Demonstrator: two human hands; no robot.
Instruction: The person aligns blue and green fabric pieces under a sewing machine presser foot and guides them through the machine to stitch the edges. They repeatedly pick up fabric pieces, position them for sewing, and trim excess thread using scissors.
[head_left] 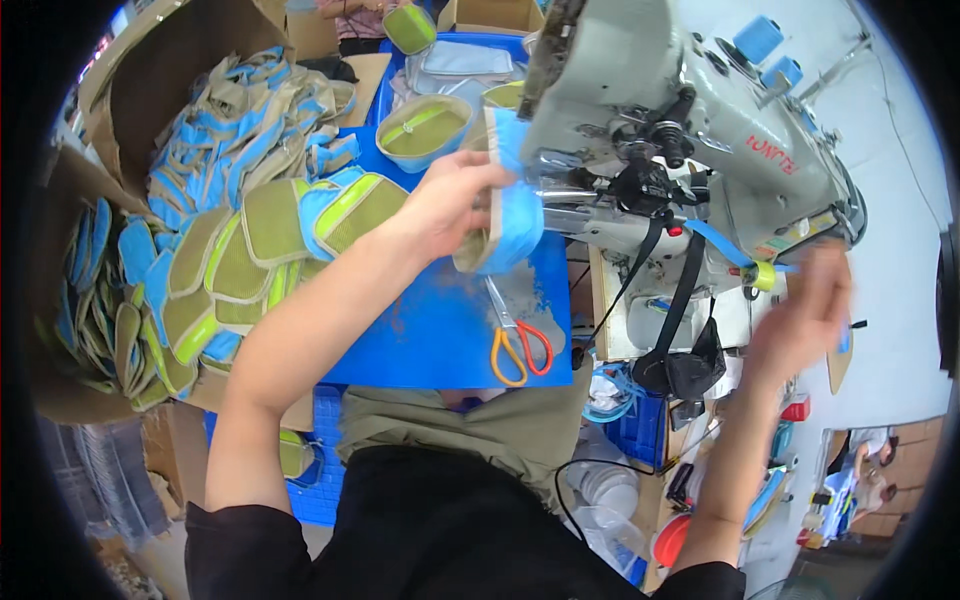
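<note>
My left hand [455,203] grips a loop of blue and tan fabric [515,215], thumb and fingers pinching its left edge. The loop sits around the narrow arm of a grey industrial sewing machine [590,85], at the needle end. My right hand [805,315] is smeared by motion on the machine's right side, so its fingers cannot be made out. Close by it, a blue tape [716,241] runs past a small yellow-green roller [762,276]. Scissors [517,345] with one orange and one red handle lie on the blue table [430,350] below the loop.
At left, cardboard boxes [110,60] hold heaped blue and tan fabric strips [250,140] and olive mesh panels [262,225]. A sewn mesh pouch [425,130] stands behind my left hand. Blue thread cones [758,38] sit atop the machine. Black straps [684,290] hang beneath.
</note>
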